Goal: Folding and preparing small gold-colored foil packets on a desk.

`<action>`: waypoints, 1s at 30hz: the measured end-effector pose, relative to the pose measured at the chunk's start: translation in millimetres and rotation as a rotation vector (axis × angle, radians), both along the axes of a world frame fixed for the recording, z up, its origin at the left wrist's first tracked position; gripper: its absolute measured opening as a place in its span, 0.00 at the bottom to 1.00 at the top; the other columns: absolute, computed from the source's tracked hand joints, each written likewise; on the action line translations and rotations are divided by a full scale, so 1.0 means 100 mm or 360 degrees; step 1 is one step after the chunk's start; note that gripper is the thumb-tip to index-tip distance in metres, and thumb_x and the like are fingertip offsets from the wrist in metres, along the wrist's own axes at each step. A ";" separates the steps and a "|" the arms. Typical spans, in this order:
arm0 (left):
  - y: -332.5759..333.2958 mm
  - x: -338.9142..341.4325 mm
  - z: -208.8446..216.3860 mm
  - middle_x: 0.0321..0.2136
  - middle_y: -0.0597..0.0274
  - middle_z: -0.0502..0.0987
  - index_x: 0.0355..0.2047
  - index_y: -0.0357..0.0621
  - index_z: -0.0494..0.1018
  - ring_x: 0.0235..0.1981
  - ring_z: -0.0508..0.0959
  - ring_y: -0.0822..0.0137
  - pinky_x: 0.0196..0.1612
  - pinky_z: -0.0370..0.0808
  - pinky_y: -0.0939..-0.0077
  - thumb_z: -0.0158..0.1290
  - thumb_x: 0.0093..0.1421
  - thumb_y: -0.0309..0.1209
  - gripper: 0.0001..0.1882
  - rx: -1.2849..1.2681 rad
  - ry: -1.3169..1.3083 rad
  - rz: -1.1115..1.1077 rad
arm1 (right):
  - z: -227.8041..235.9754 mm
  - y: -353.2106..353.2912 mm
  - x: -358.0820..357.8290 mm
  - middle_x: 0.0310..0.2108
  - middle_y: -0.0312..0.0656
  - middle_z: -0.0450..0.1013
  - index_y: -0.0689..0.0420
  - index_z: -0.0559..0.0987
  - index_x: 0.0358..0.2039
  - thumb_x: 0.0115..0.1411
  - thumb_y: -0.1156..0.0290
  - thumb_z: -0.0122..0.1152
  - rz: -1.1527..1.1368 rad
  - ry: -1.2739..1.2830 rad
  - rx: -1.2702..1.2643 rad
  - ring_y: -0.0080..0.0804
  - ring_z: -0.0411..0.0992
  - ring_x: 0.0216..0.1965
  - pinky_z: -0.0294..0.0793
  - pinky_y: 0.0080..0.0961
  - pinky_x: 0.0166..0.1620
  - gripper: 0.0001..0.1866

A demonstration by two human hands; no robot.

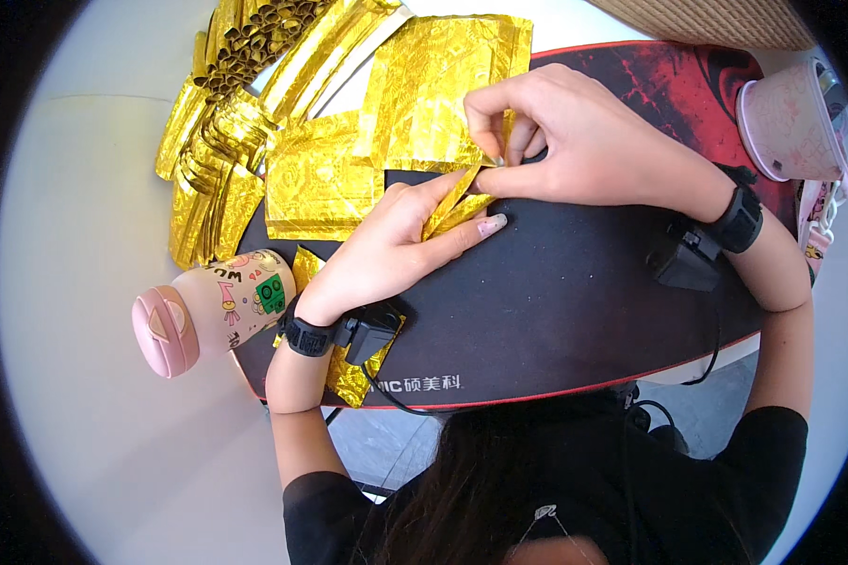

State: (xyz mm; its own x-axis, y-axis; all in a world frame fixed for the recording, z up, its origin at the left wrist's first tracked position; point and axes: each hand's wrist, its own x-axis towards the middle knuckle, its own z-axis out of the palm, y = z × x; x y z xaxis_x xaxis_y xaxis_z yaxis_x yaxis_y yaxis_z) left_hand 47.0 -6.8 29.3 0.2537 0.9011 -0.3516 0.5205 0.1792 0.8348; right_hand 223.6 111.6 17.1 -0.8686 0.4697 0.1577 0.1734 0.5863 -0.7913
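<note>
My left hand (400,240) and my right hand (575,141) both grip one small folded piece of gold foil paper (452,212) over a black desk mat (556,301). The left fingers pinch its lower part. Thumb and forefinger of the right hand press its upper edge. Flat gold foil sheets (424,94) lie just behind the hands. Both wrists wear black bands with small black boxes.
A pile of folded gold foil pieces (226,122) lies at the back left. A pink bottle (212,311) lies on its side at the mat's left end. A pink cup (791,122) stands at the right. More gold foil (349,377) sits under my left wrist.
</note>
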 end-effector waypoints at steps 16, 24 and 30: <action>0.04 -0.17 0.05 0.11 0.56 0.67 0.44 0.39 0.71 0.12 0.69 0.66 0.18 0.63 0.75 0.52 0.62 0.38 0.16 -0.0059 0.0090 -0.0382 | -0.04 0.16 0.00 0.21 0.36 0.71 0.61 0.72 0.24 0.52 0.76 0.57 0.0733 -0.0087 -0.0853 0.19 0.72 0.26 0.71 0.18 0.31 0.03; -0.04 -0.26 0.00 0.13 0.72 0.64 0.35 0.39 0.68 0.11 0.59 0.83 0.13 0.53 0.88 0.45 0.67 0.39 0.14 -0.0514 -0.0735 0.0131 | -0.09 0.17 -0.03 0.30 0.37 0.72 0.60 0.74 0.36 0.57 0.74 0.57 0.0521 0.0426 -0.1020 0.19 0.73 0.29 0.75 0.16 0.37 0.07; -0.08 -0.28 0.00 0.18 0.67 0.65 0.29 0.40 0.66 0.11 0.58 0.83 0.13 0.54 0.88 0.43 0.67 0.41 0.17 -0.0668 -0.1154 0.0068 | -0.09 0.14 -0.03 0.32 0.38 0.73 0.58 0.73 0.53 0.61 0.72 0.52 0.0612 0.0465 -0.1189 0.18 0.72 0.25 0.72 0.13 0.34 0.18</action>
State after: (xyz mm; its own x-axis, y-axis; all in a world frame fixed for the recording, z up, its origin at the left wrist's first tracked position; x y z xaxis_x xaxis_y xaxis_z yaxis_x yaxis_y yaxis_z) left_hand 18.9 -14.9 29.1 0.5148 0.7458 -0.4228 -0.1337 0.5570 0.8197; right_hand 221.0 126.1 7.8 -0.9604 0.2228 0.1672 -0.1981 -0.1246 -0.9722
